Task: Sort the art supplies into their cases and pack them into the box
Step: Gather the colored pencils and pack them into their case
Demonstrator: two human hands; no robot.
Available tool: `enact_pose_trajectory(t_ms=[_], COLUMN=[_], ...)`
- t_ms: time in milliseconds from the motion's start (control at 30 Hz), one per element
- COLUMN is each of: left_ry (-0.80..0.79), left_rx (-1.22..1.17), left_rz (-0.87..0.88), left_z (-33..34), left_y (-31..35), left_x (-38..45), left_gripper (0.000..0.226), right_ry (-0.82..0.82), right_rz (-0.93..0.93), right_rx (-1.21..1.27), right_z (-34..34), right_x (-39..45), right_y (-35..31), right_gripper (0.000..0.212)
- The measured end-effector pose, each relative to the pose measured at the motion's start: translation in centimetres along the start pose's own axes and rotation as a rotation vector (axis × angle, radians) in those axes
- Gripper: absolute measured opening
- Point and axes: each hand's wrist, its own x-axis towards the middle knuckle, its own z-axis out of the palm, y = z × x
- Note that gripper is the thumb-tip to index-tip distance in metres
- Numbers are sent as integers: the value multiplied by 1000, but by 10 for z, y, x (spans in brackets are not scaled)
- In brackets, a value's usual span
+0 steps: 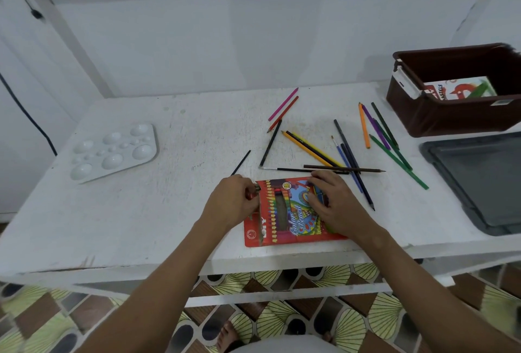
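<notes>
Both of my hands sit low in the centre of the frame on the red colour pencil case [293, 213], which lies flat on the white table [141, 211] near its front edge. My right hand [337, 204] presses flat on the case's right half, fingers spread and gripping nothing. My left hand [232, 201] is at the case's upper left corner, fingers pinched together on a few pencil ends [253, 192] at the case's opening; how many I hold I cannot tell. The case front reads "Color Pencil" in curly letters, with an "18" in a yellow badge near the top. Above my hands, loose pencils [313, 148] lie scattered across the middle of the table: pink, red, yellow, orange, blue, purple, green, dark ones, and a brown one lying crosswise just above the case, with a thin paintbrush [296, 169] beside it. At centre left rests a white paint palette [112, 152] with round wells. At the upper right stands a brown box [451, 115]; inside it lies a pastels pack [456, 89], its label partly readable as "PASTELS". Below the box, at the right edge, lies a grey lid [479, 180].
</notes>
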Motion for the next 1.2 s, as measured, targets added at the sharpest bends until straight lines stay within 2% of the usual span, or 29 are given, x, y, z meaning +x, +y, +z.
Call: enact_pose_trajectory(t_ms=[133,233,300,400,567,700,867,1000,1200], left_ry=[-61,-290,-401,-324,-159,-234,-319,-262,-196], left_rx=[7,16,121,147,127,237,337,428,370], left_rz=[-30,-71,-75,-88,16,82,113,115,75], left_z=[1,-19,-36,-49,-35,-24,-10,-5,0], left_y=[3,1,1,3,20,28,25,19,14], left_x=[6,21,38,74,139,181,207,212,204], left_gripper=[24,18,20,22,44,51,48,38,34], right_ry=[0,6,13,16,38,40,57,61,60], right_rz=[1,-25,-29,-27,-40,-37,-33,-28,-24], right_rx=[-6,-25,-32,-26,-8,-7,-21,-32,-20], right_z=[-3,-3,-2,-1,-1,0,1,1,1], right_x=[0,-1,-1,-1,-2,-1,-1,-1,-1], right_y=[2,3,3,3,4,5,6,6,6], right_gripper=[49,45,45,44,41,40,40,40,40])
